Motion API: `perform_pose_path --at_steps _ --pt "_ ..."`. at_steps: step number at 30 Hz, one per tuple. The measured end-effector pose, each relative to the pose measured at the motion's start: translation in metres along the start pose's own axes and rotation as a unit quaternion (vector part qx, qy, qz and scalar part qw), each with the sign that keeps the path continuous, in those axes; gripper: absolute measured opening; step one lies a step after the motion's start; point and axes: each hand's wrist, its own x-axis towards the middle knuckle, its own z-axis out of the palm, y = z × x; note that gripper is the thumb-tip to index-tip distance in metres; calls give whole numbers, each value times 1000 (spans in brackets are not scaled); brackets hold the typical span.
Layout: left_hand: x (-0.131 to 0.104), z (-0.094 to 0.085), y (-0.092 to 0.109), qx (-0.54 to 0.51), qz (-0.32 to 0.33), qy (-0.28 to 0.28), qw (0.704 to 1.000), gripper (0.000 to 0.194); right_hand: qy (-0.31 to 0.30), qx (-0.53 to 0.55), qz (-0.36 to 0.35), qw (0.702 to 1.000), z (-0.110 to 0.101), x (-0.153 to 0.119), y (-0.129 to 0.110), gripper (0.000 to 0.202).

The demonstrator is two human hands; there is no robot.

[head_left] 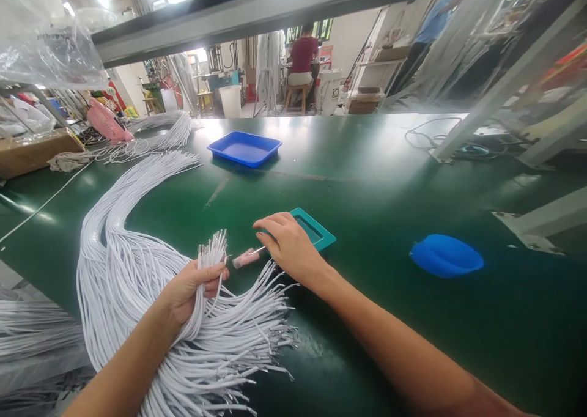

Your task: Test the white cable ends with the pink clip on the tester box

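Observation:
My left hand (195, 285) is closed around a small bunch of white cables (213, 252), whose stripped tips point up. Beneath and around it spreads a large bundle of white cables (119, 276) on the green table. My right hand (287, 246) is just right of the bunch, its thumb and fingers curled at a thin metal rod joined to a pale pink cylinder (246, 258). Whether the fingers grip the rod is unclear. Partly behind that hand lies a teal tray (324, 238).
Farther back on the green table (367, 203) sits a blue tray (245, 149); a blue pouch-like item (446, 256) lies at right. Metal posts (486, 81) stand at the right, and a beam crosses above. Another cable bundle and a pink fan (107, 120) are at back left. A person sits beyond.

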Motion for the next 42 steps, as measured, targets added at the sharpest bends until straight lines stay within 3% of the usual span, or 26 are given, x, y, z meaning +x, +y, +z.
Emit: perform_pose_path --at_steps 4,14,18,23,29,34,37,39,42 --pt "0 -1 2 -24 -11 -30 999 16 -34 117 1 993 -5 -2 -15 15" --pt "-5 -2 2 -28 -3 -81 996 21 -63 152 4 986 -6 -3 -21 15" --pt "-6 2 3 21 4 -72 997 19 -76 209 20 975 -7 -5 -25 18" --pt "-8 10 1 86 66 -35 993 18 -79 260 66 960 -2 -9 -30 20" --pt "-8 11 -4 149 87 -17 985 16 -93 415 173 889 15 -13 -34 13" --pt "-9 13 -4 99 117 86 984 17 -53 397 192 896 19 -13 -33 17" --pt "-9 12 -4 99 125 101 982 21 -48 422 203 882 21 -14 -33 18" --pt "-8 11 -4 99 122 99 983 21 -52 464 216 858 22 -15 -35 17" --pt "-7 9 -4 66 99 71 990 19 -65 565 232 789 25 -16 -39 16"
